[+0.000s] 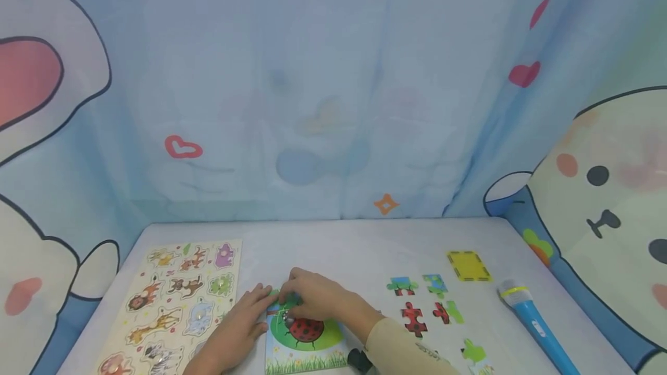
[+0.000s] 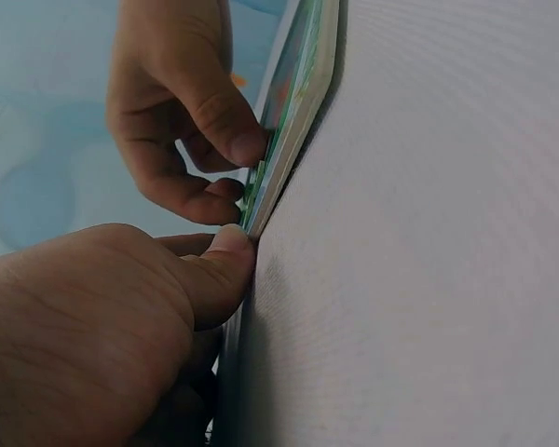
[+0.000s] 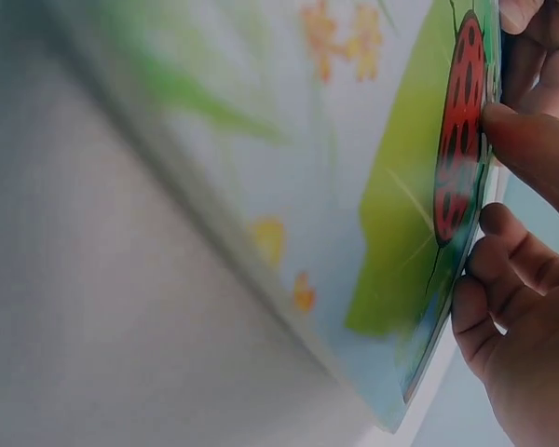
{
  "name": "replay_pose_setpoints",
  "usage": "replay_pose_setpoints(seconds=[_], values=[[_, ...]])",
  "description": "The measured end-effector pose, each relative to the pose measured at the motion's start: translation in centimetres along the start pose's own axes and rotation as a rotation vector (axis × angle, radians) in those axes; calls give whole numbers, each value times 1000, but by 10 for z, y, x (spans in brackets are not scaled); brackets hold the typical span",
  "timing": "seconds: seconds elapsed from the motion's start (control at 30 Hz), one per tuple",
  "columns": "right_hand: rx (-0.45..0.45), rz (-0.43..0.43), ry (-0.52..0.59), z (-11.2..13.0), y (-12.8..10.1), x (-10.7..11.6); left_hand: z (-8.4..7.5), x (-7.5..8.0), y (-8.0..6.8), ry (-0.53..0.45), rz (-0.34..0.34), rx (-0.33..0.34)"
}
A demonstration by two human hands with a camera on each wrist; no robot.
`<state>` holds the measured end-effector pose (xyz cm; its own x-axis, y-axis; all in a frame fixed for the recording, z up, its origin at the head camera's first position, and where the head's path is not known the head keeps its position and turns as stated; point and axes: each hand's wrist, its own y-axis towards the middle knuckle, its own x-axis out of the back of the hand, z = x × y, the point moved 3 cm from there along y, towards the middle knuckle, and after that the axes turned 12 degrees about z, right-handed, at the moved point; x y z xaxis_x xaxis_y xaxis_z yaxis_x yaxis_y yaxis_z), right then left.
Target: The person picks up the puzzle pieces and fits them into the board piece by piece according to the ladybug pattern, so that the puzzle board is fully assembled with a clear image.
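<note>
A ladybug jigsaw puzzle (image 1: 297,357) lies on the white table in front of me. My right hand (image 1: 319,301) reaches over its far edge, thumb and fingers curled about a green-edged puzzle piece (image 2: 252,191), which the hand mostly hides. In the right wrist view, the right thumb (image 3: 526,140) touches the picture just beside the ladybug (image 3: 459,130). My left hand (image 1: 237,326) lies along the puzzle's upper left side, fingers extended and their tips at its border. From the left wrist view, the left thumb (image 2: 225,270) rests right at the edge close to the right fingers.
Loose puzzle pieces, among them a red one (image 1: 414,320) and a green one (image 1: 473,352), lie on the right. Beyond them are a yellow square (image 1: 469,266) and a blue microphone (image 1: 544,328). An animal peg board (image 1: 172,305) fills the left side. A dark object (image 1: 359,360) is by the right sleeve.
</note>
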<state>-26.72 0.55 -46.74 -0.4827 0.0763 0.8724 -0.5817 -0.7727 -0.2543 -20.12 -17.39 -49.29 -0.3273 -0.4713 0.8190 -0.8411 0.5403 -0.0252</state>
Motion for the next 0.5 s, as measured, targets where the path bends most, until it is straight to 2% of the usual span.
replay_pose_setpoints(seconds=[0.27,0.5], values=[[8,30,49,-4,-11,1,1,-1,0,12,-16,1],[21,-44,130,-20,-37,11,-1,0,-1,-2,-7,3]])
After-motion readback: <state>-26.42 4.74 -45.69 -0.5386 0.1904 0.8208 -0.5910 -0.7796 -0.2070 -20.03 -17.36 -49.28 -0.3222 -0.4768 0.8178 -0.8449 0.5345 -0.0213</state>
